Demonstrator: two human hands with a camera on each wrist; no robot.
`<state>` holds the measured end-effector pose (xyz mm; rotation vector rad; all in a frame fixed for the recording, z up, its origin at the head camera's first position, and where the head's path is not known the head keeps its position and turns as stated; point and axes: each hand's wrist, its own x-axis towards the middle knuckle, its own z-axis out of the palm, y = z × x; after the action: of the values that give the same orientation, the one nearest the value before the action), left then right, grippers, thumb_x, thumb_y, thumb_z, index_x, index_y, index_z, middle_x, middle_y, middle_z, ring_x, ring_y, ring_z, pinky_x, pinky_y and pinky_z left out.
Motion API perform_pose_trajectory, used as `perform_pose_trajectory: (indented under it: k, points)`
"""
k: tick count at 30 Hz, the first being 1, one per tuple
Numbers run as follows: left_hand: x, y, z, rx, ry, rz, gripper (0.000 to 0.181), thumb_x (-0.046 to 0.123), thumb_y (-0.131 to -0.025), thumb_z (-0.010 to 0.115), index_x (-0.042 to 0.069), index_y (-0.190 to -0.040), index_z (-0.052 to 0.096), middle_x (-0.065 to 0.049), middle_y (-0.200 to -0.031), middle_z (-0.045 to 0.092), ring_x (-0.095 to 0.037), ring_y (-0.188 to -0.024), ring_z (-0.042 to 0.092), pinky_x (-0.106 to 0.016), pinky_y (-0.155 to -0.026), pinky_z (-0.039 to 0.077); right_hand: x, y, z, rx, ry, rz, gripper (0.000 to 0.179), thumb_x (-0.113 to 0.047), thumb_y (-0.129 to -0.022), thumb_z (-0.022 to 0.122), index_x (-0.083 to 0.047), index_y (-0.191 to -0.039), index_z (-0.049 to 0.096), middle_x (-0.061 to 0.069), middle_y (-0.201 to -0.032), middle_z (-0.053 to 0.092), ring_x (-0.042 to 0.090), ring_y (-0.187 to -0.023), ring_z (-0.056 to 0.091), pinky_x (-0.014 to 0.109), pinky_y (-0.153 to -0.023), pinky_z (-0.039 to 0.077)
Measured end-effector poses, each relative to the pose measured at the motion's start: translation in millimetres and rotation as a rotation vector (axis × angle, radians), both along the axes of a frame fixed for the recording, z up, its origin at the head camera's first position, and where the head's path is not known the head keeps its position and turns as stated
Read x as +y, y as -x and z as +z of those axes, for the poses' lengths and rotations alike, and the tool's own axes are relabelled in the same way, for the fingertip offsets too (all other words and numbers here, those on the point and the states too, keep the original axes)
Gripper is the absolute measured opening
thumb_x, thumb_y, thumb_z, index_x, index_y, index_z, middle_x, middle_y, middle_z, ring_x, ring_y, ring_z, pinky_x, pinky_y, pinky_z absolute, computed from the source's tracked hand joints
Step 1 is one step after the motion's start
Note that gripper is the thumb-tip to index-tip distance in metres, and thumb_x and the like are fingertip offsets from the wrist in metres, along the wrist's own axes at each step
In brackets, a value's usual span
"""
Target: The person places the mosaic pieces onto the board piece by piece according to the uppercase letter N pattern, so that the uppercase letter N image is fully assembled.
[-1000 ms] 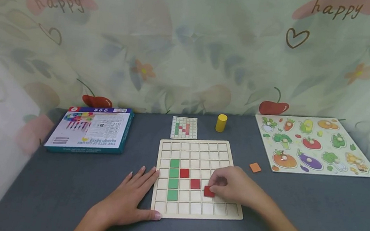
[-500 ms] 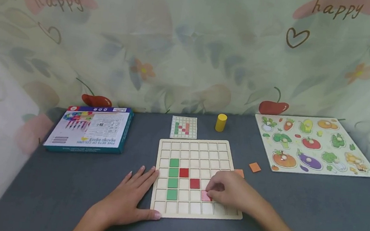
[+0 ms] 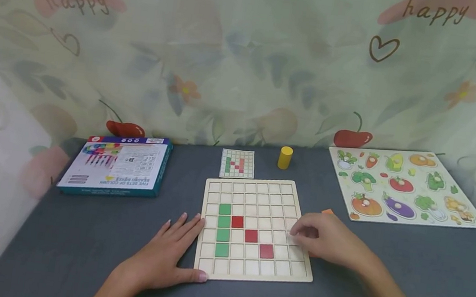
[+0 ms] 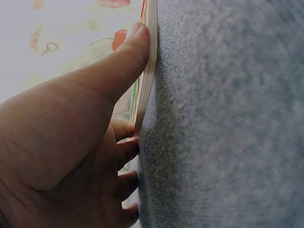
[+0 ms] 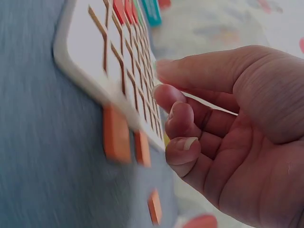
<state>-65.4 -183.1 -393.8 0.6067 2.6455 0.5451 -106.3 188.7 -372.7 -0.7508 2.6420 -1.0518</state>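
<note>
A wooden grid board (image 3: pixel 251 279) lies flat on the dark table. Several green tiles (image 3: pixel 223 235) fill part of one column, and three red tiles (image 3: pixel 266 251) step diagonally down to the right. My left hand (image 3: pixel 163 260) lies flat at the board's left side, its fingertips and thumb against the edge. Over the right edge hovers my right hand (image 3: pixel 331 240), fingers loosely bent; the right wrist view shows nothing held between them. Beside the board's right edge, orange tiles (image 5: pixel 116 135) lie on the table, partly hidden by this hand in the head view.
Behind the board stand a small pattern card (image 3: pixel 237 164) and a yellow cylinder (image 3: pixel 285 158). A boxed set (image 3: pixel 117 166) lies at the left, a vegetable picture board (image 3: pixel 410 187) at the right. A patterned curtain (image 3: pixel 248 61) closes off the back.
The right hand put the third red tile into a lower cell, let go of it and moved right to the board's edge. The left hand has stayed in place.
</note>
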Motion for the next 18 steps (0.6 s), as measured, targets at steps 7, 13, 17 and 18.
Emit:
perform_pose_trajectory:
  k: [7,13,17,18]
  points:
    - [0.9,-0.1,1.8,0.002,0.000,0.002,0.109,0.078,-0.080,0.060,0.017,-0.162,0.021,-0.001,-0.166,0.018,-0.033,-0.152,0.009,-0.062,-0.116,0.007,32.0,-2.9,-0.9,-0.047,-0.100,-0.060,0.011,-0.014,-0.085,0.080,-0.014,-0.092,0.072,-0.010,-0.075,0.059,0.007,-0.065,0.052,0.027,-0.060,0.046]
    - [1.5,0.0,2.2,-0.006,0.003,0.005,0.109,0.078,-0.080,0.061,0.017,-0.162,0.021,-0.002,-0.166,0.019,-0.034,-0.152,0.009,-0.062,-0.116,0.007,43.6,-4.6,-13.6,-0.083,-0.103,-0.023,0.030,-0.023,-0.080,0.085,-0.015,-0.100,0.064,-0.008,-0.072,0.053,0.007,-0.060,0.051,0.027,-0.059,0.044]
    - [0.8,0.5,-1.4,-0.002,0.008,0.004,0.110,0.079,-0.079,0.061,0.018,-0.162,0.021,-0.001,-0.166,0.018,-0.033,-0.152,0.009,-0.062,-0.116,0.007,44.5,-4.5,-15.1,-0.094,-0.106,-0.035,0.028,-0.023,-0.080,0.084,-0.017,-0.097,0.063,-0.007,-0.072,0.053,0.008,-0.061,0.051,0.027,-0.059,0.044]
    - [0.3,0.9,-3.0,0.002,0.007,0.003,0.110,0.079,-0.079,0.061,0.018,-0.162,0.021,-0.001,-0.166,0.017,-0.032,-0.152,0.008,-0.062,-0.116,0.006,44.5,-4.9,-15.2,-0.100,-0.106,-0.037,0.028,-0.023,-0.080,0.085,-0.017,-0.096,0.063,-0.007,-0.072,0.053,0.008,-0.061,0.051,0.028,-0.059,0.044]
